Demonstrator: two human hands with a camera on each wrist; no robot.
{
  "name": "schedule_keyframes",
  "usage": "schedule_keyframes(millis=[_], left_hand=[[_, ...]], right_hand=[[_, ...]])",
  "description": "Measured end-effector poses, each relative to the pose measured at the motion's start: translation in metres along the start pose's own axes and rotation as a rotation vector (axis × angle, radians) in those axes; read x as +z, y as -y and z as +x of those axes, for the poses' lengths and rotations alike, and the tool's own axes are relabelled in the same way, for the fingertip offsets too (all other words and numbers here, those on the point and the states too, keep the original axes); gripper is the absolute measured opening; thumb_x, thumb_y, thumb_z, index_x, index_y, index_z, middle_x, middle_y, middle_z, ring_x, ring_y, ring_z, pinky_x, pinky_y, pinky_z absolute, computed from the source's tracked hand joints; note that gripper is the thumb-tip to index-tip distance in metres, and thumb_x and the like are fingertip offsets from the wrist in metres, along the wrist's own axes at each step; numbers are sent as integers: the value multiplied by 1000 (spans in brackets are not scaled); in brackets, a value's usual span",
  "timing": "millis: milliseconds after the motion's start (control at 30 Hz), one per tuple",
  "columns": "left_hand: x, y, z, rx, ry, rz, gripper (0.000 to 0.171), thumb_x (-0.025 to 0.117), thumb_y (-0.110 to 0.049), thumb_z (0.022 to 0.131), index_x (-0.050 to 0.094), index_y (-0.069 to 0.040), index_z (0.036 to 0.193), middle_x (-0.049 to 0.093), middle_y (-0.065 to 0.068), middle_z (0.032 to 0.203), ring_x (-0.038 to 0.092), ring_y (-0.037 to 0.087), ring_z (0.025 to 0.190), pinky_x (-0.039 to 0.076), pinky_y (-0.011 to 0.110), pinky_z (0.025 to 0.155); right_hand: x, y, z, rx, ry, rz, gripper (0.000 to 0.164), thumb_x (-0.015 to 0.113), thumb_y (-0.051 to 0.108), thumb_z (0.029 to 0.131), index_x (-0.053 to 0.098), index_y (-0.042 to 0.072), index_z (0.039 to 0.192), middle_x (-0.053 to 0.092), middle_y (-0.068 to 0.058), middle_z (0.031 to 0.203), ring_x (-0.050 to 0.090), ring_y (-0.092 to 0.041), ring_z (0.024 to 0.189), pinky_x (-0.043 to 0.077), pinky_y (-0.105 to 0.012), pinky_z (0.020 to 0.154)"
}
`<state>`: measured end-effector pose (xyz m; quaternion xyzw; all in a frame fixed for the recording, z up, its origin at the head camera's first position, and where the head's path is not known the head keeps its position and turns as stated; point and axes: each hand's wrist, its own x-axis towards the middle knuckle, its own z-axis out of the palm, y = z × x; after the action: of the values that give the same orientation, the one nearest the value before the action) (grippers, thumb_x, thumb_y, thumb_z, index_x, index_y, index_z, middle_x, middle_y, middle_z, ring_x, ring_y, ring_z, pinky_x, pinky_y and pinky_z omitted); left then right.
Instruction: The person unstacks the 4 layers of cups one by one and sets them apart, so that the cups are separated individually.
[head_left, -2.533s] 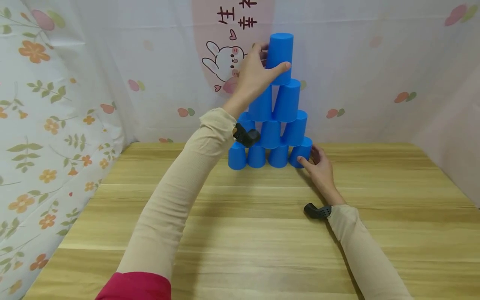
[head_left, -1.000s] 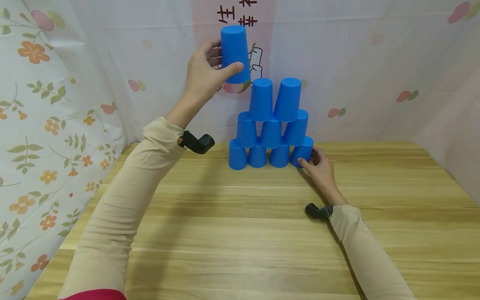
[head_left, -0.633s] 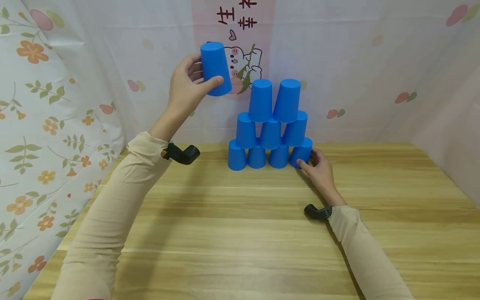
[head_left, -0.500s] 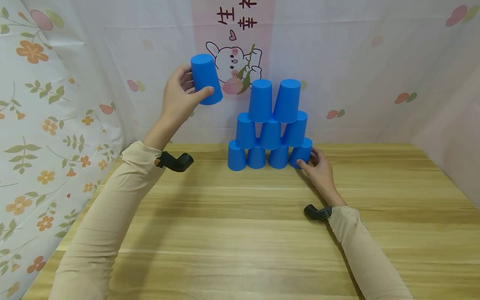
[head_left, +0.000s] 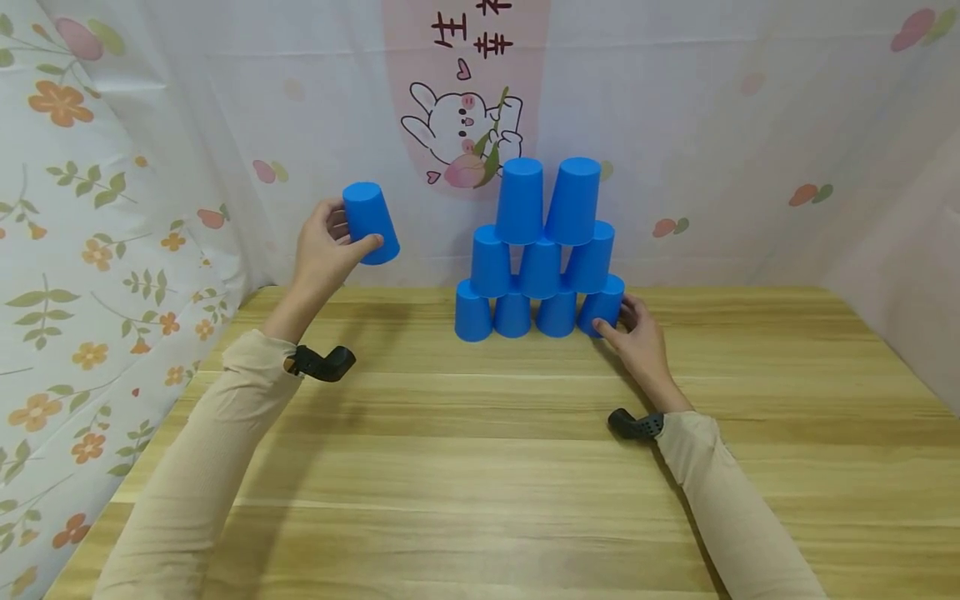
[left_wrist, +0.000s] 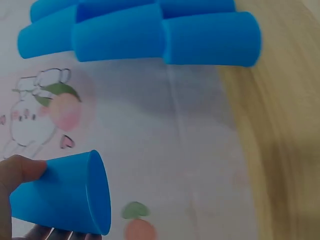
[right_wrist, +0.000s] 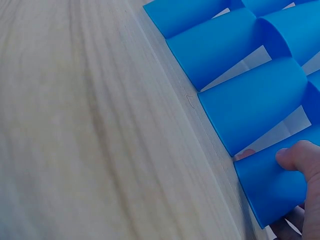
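Observation:
My left hand (head_left: 322, 254) grips a blue plastic cup (head_left: 372, 225) in the air, left of the stack and above the table. That cup is upside down and slightly tilted; in the left wrist view the thumb lies on one side of the cup (left_wrist: 65, 192) and the fingers on the other. To the right stands a pyramid of upside-down blue cups (head_left: 540, 268), its top row holding two. My right hand (head_left: 641, 346) holds the bottom row's rightmost cup (head_left: 602, 304) between thumb and fingers. In the right wrist view the thumb presses on that cup (right_wrist: 270, 177).
The pyramid stands near the back edge of the wooden table (head_left: 480, 467). Behind it hangs a white cloth (head_left: 712, 125) with a rabbit print. A flowered cloth (head_left: 82, 250) borders the left side. Each wrist wears a black camera mount (head_left: 326, 364).
My left hand has lifted the single top cup off the pyramid and carried it left and then down. My right hand has stayed on the bottom right cup.

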<state>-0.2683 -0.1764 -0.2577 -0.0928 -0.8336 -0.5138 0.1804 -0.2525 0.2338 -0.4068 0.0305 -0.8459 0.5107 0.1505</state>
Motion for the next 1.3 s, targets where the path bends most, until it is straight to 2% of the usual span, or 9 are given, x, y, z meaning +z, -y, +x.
schedule_keyframes(millis=[200, 433, 600, 967, 1300], left_hand=[[0, 20, -7, -34, 27, 12, 61, 68, -16, 84, 37, 4, 133, 45, 24, 132, 45, 38, 121, 36, 49, 101], [4, 40, -13, -82, 47, 39, 65, 69, -17, 84, 35, 5, 134, 44, 26, 133, 44, 39, 121, 36, 49, 100], [8, 50, -15, -117, 66, 54, 66, 69, -17, 84, 34, 5, 135, 42, 27, 133, 43, 40, 122, 36, 49, 100], [20, 75, -25, -142, 133, 73, 66, 68, -11, 84, 31, 9, 135, 40, 31, 132, 42, 43, 122, 36, 49, 100], [26, 87, -30, -180, 152, 91, 65, 67, -12, 86, 30, 8, 135, 39, 31, 133, 42, 44, 122, 37, 50, 99]], right_hand=[[0, 1, 0, -11, 2, -10, 70, 66, 26, 87, 32, -6, 139, 40, -28, 136, 41, -41, 123, 33, -52, 101], [1, -2, -1, -55, -2, -27, 62, 67, 24, 87, 40, -7, 134, 47, -28, 130, 47, -41, 118, 37, -51, 99], [-1, -2, -2, -50, -2, -41, 62, 65, 26, 88, 40, -7, 134, 47, -29, 129, 47, -42, 117, 37, -53, 98], [-2, -2, -1, -35, 0, -57, 62, 65, 26, 88, 39, -8, 134, 48, -29, 129, 48, -42, 117, 37, -53, 98], [0, 0, -2, -32, 4, -53, 63, 65, 25, 87, 39, -8, 134, 47, -29, 129, 47, -41, 118, 37, -52, 98]])
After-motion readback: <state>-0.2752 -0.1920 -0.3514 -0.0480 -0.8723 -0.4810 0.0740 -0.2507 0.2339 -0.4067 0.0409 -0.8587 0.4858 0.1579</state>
